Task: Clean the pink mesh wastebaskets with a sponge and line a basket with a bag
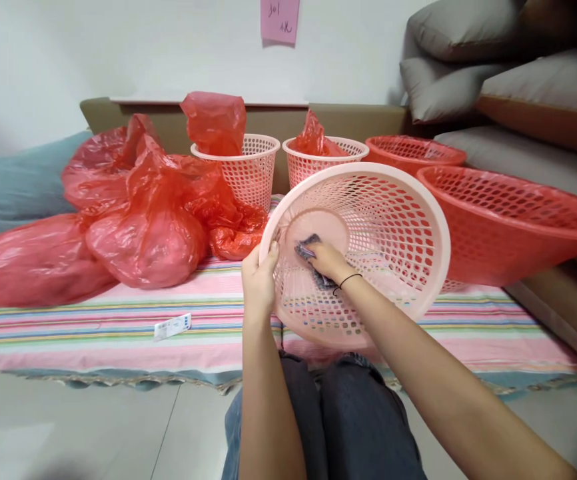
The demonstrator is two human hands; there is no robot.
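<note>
A pale pink plastic basket (441, 227) with a perforated wall is tilted on its side, its mouth facing me. My left hand (260, 277) grips its rim at the left, thumb on the inside and fingers mostly hidden behind the wall. Inside the basket is my right hand (329, 259), closed on a dark grey cloth (322, 280) against the inner wall near the round base. A black band circles the right wrist.
Full red plastic bags (143, 233) lie at the left. Behind stand two pink baskets (253, 170) holding red bags. Red baskets (508, 227) and stacked grey cushions (468, 33) occupy the right. A white tag (172, 327) lies on the striped cloth (113, 340).
</note>
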